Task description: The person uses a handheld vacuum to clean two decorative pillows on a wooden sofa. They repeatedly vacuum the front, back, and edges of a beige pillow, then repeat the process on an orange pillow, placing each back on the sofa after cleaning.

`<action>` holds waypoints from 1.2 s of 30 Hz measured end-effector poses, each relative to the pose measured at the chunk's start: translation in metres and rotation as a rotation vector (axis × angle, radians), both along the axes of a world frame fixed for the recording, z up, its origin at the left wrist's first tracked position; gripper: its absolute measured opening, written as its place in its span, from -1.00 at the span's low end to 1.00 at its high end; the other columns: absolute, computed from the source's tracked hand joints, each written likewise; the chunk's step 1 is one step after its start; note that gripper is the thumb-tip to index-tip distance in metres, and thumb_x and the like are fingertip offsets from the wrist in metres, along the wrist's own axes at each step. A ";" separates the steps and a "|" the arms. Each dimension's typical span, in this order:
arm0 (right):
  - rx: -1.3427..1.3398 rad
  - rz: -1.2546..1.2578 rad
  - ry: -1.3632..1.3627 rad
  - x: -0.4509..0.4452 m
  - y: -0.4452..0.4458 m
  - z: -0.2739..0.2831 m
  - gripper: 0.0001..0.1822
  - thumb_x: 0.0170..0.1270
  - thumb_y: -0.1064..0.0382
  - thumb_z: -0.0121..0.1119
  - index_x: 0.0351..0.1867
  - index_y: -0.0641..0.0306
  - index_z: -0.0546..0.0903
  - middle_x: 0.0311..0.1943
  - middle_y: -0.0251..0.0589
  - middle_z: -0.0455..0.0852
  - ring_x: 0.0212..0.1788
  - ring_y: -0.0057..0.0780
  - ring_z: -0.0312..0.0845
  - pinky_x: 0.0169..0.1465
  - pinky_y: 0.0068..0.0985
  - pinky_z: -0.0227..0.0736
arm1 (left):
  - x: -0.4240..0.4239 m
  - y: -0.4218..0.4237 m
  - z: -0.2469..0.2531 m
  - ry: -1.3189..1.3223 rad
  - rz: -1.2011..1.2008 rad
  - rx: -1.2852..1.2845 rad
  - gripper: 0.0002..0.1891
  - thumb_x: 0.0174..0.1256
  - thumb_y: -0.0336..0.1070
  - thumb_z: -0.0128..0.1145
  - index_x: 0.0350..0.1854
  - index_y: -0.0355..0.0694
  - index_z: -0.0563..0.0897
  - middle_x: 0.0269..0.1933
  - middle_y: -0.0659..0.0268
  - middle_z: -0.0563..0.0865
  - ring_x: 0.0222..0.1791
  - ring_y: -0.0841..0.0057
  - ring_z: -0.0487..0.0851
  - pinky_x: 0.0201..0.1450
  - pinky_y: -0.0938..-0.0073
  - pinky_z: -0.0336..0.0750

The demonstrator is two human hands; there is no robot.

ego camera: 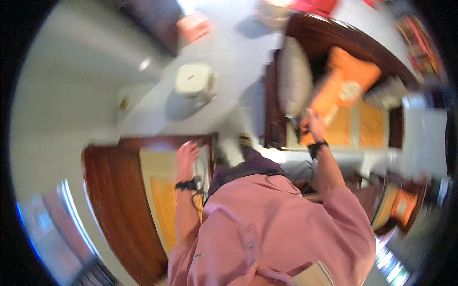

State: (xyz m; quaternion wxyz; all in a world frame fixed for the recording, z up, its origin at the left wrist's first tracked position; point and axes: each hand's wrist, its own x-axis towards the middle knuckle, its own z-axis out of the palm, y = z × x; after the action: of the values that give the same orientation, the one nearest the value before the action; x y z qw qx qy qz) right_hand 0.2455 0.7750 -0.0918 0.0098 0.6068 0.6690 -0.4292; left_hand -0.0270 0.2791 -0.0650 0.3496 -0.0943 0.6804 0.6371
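Note:
My right hand (316,125) grips the lower end of an orange cushion (343,82) that bears a pale round print. The cushion slants over a dark wooden settee (315,26), and motion blurs it. Beside it, a grey-beige cushion (295,77) leans by the settee's dark arm. On the other side, my left hand (187,153) holds nothing; its fingers are slightly apart. It hovers near the end of another dark wooden seat (118,193) with a cream and yellow seat surface (162,200). Dark bands circle both wrists.
A cream rounded stool or container (193,79) stands on the pale floor (225,60). Farther off are a blurred pinkish-orange object (195,28) and red items (315,5). Another orange cushion (404,206) rests on a seat at right. A shelf-like stack of colourful things (418,50) is blurred.

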 end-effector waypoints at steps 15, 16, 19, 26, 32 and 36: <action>-0.494 0.094 0.065 0.090 0.013 -0.088 -0.64 0.49 -0.04 0.17 -0.25 0.23 0.71 -0.35 -0.32 0.73 -0.32 -0.42 0.60 -0.20 -0.33 0.56 | 0.114 -0.068 -0.047 -0.156 0.432 0.082 -0.63 0.58 -0.03 0.17 0.22 -0.16 0.61 0.02 0.31 0.75 -0.16 0.55 0.73 -0.12 0.49 0.60; -0.472 0.203 -0.001 0.088 0.004 -0.092 -0.65 0.48 -0.03 0.18 -0.25 0.23 0.71 -0.36 -0.33 0.72 -0.32 -0.42 0.59 -0.20 -0.33 0.56 | 0.115 -0.074 -0.048 -0.150 0.453 0.101 -0.63 0.57 -0.03 0.18 0.22 -0.16 0.62 0.02 0.31 0.75 -0.16 0.56 0.73 -0.12 0.48 0.60; -0.346 0.648 -0.169 0.089 -0.006 -0.145 -0.68 0.46 0.00 0.22 -0.27 0.23 0.70 -0.37 -0.35 0.70 -0.32 -0.43 0.59 -0.20 -0.34 0.55 | 0.125 -0.106 -0.048 -0.086 0.516 0.099 -0.66 0.54 -0.03 0.20 0.13 -0.17 0.63 -0.07 0.34 0.76 -0.25 0.55 0.69 -0.20 0.47 0.58; -0.148 1.303 -0.158 -0.058 -0.203 -0.104 -0.85 0.42 0.33 0.28 -0.11 0.37 0.71 -0.27 -0.29 0.72 -0.21 -0.42 0.58 -0.09 -0.35 0.52 | 0.216 -0.261 -0.076 0.016 0.827 0.168 -0.66 0.56 -0.01 0.18 0.14 -0.15 0.63 -0.05 0.38 0.73 -0.23 0.61 0.69 -0.20 0.52 0.56; -0.186 1.808 -0.133 -0.130 -0.385 -0.073 -0.78 0.40 0.27 0.23 -0.14 0.43 0.72 -0.27 -0.06 0.82 -0.35 -0.29 0.67 -0.24 -0.38 0.55 | 0.346 -0.392 -0.049 0.134 1.238 0.121 -0.72 0.59 -0.04 0.16 0.01 -0.16 0.63 -0.23 0.43 0.73 -0.30 0.67 0.67 -0.29 0.63 0.53; -0.333 1.973 -0.434 -0.155 -0.514 -0.048 -0.81 0.42 0.34 0.13 -0.33 0.38 0.71 -0.42 -0.13 0.83 -0.56 -0.35 0.69 -0.56 -0.47 0.42 | 0.466 -0.432 -0.021 0.149 1.652 0.086 -0.72 0.62 -0.04 0.14 -0.02 -0.17 0.64 -0.26 0.39 0.76 -0.31 0.65 0.69 -0.27 0.59 0.57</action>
State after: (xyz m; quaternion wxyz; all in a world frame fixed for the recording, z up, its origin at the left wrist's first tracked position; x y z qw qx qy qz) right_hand 0.0900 0.2611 -0.1396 0.5638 -0.1585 0.7860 -0.1982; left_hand 0.4387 -0.1529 -0.0859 -0.2737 -0.5076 0.3886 0.7187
